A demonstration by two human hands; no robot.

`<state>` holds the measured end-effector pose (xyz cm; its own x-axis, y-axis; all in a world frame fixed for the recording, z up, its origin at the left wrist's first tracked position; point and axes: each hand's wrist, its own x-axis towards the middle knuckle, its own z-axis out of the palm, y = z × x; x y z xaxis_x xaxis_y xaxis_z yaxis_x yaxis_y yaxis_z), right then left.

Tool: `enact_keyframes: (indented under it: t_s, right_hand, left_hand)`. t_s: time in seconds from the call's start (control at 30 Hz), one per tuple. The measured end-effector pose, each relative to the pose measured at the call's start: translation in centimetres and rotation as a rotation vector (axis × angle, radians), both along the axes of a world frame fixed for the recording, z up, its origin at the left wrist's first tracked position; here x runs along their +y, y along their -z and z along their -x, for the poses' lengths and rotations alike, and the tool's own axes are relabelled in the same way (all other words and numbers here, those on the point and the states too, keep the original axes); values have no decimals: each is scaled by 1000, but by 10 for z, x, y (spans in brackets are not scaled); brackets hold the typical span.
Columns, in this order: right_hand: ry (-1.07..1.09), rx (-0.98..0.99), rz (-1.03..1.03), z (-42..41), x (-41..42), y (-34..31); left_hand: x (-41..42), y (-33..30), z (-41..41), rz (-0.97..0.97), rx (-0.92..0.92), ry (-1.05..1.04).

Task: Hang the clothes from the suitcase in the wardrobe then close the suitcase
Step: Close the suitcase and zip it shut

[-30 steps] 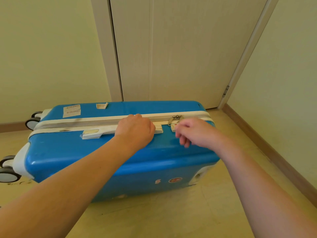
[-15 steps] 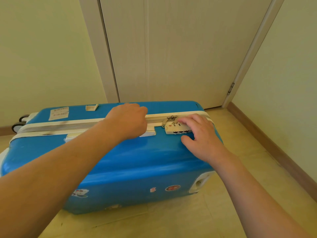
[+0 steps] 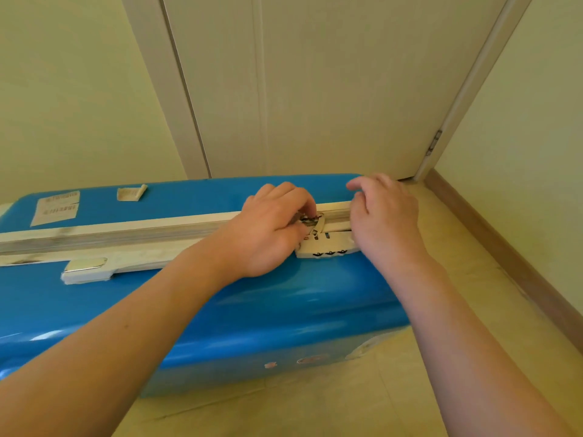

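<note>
closed blue suitcase (image 3: 157, 310) on edge, long axis left-right

Blue suitcase (image 3: 220, 310) close against the door (image 3: 331, 89); open floor (image 3: 473, 263) along its right end

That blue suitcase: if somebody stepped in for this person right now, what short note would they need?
Left hand: fingers curled, pinching the zipper pulls at the combination lock.
Right hand: open, resting on the zipper band just right of the lock.
Blue suitcase: on the floor before the door, shells together, zipper run round to the lock.
Done: case appears zipped; no clothes in view.
Left: likely seat the pulls in the lock.
</note>
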<state>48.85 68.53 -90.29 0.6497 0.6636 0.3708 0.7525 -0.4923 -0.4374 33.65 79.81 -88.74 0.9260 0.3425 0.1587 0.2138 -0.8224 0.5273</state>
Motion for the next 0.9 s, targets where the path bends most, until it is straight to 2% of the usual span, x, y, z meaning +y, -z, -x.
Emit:
enact_keyframes:
  t_s: [0.1,0.17,0.4,0.9]
  right_hand:
    - [-70,88,39,-3,16,-5]
    - [-78,65,83,2,19,1]
    - [-45,17,69,11,1,12]
    - [-17,35,31,17,-8,14]
  left_hand:
    - [-8,-2,5,-5,48,10]
    - [-14,-3,8,-31,48,18]
    - [-33,7,22,-307,49,101]
    - [-46,8,30,-345,9,77]
